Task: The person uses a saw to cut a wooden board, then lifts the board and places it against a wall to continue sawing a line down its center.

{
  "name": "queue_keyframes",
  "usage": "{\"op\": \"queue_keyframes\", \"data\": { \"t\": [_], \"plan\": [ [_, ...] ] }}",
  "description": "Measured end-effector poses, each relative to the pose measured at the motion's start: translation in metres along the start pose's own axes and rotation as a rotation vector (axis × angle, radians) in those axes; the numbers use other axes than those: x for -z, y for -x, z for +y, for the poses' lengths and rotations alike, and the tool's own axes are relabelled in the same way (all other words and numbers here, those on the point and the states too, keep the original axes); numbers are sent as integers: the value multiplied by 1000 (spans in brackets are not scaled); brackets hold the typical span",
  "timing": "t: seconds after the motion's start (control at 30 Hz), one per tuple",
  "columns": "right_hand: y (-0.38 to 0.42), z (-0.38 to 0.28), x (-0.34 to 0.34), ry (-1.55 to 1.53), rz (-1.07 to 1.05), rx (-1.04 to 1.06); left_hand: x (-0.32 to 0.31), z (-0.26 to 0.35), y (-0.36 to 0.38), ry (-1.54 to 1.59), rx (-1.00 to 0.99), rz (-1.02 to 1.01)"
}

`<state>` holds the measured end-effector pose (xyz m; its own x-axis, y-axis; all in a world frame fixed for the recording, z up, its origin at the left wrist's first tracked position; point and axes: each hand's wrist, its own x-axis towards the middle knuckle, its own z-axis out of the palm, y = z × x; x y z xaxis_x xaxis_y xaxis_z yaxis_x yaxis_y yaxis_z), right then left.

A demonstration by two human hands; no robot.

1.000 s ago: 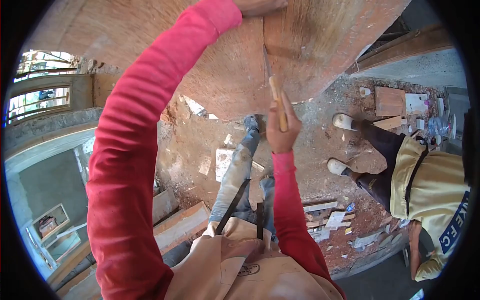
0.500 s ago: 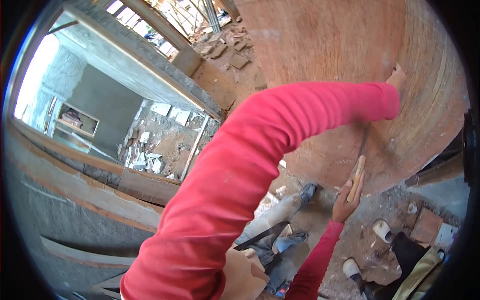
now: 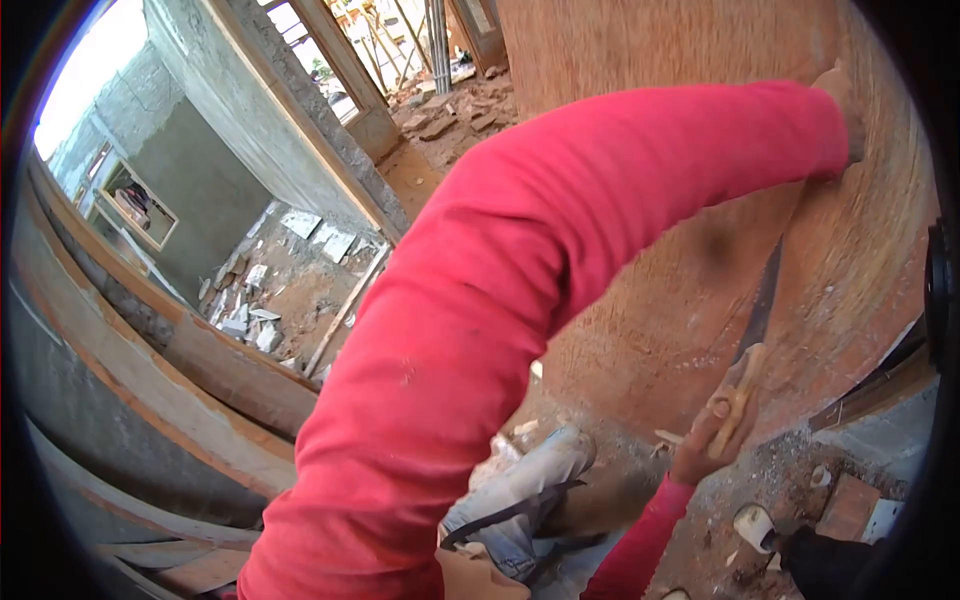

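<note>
Saw (image 3: 765,290) right of ctr in frame, below the left cuff: dark narrow blade, light wood handle (image 3: 742,395), blade slanting up & slightly right. Sits against lg. wood panel (image 3: 640,330); upper end runs toward a dark line in the wood near the cuff. Cut depth: can't tell.

Right hand (image 3: 712,425), lower right of ctr, grasps handle w/ fingers wrapped. Left hand (image 3: 845,105), upper right, is on panel; mostly hidden by cuff, so can't tell if pressing flat or gripping.

Step in hand (judgement): sawing into panel, left hand prob. bracing. Another stroke would call for firm handle grip, blade kept in line w/ dark line, left hand clear of blade, panel steady.

Further out: red left sleeve (image 3: 430,350) crosses mid-frame, blocks part of panel. Right sleeve (image 3: 640,545) btm, right of ctr. Wearer's jeans leg (image 3: 550,460) btm ctr. Another person's shoe (image 3: 753,527) & dark trouser leg (image 3: 825,560) lower right, near reddish board (image 3: 848,505). Left side: grey-walled room, broken tiles (image 3: 300,222) on its floor. Upper ctr: rubble (image 3: 470,115), upright rods (image 3: 437,45) behind.
</note>
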<state>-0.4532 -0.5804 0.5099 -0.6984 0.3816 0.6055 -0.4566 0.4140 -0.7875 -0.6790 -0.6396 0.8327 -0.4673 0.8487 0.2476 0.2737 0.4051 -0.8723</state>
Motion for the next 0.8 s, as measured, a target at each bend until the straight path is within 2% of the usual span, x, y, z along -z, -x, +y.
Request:
{"op": "queue_keyframes", "data": {
  "t": [0.07,0.13,0.23,0.33,0.37,0.5,0.57,0.63,0.67,0.7,0.77,0.8],
  "plan": [
    [0,-3,-2,-153,50,-117,5,2,0,-26,26,33],
    [1,0,-5,-201,56,-24,11,3,2,-53,49,54],
    [5,6,-10,-431,52,86,17,5,12,-68,78,84],
    [4,5,-12,-409,104,105,19,5,37,-75,111,106],
    [2,34,-10,-448,74,101,19,2,43,-70,118,112],
    [-7,-8,-8,-375,48,16,7,-6,43,-48,101,119],
    [-28,-22,-5,-104,147,196,-12,-6,30,-31,91,182],
    [-47,-30,-1,-230,103,53,-30,-3,20,-32,48,299],
    [-56,-24,2,-241,98,76,-38,-4,9,-39,45,347],
    [-56,-17,0,-267,76,94,-15,-4,0,-41,59,-34],
    [-49,-5,-12,-252,92,195,-24,-9,4,-29,94,23],
    [-42,0,-15,-128,102,271,-21,-10,7,-20,74,29]
  ]
}}
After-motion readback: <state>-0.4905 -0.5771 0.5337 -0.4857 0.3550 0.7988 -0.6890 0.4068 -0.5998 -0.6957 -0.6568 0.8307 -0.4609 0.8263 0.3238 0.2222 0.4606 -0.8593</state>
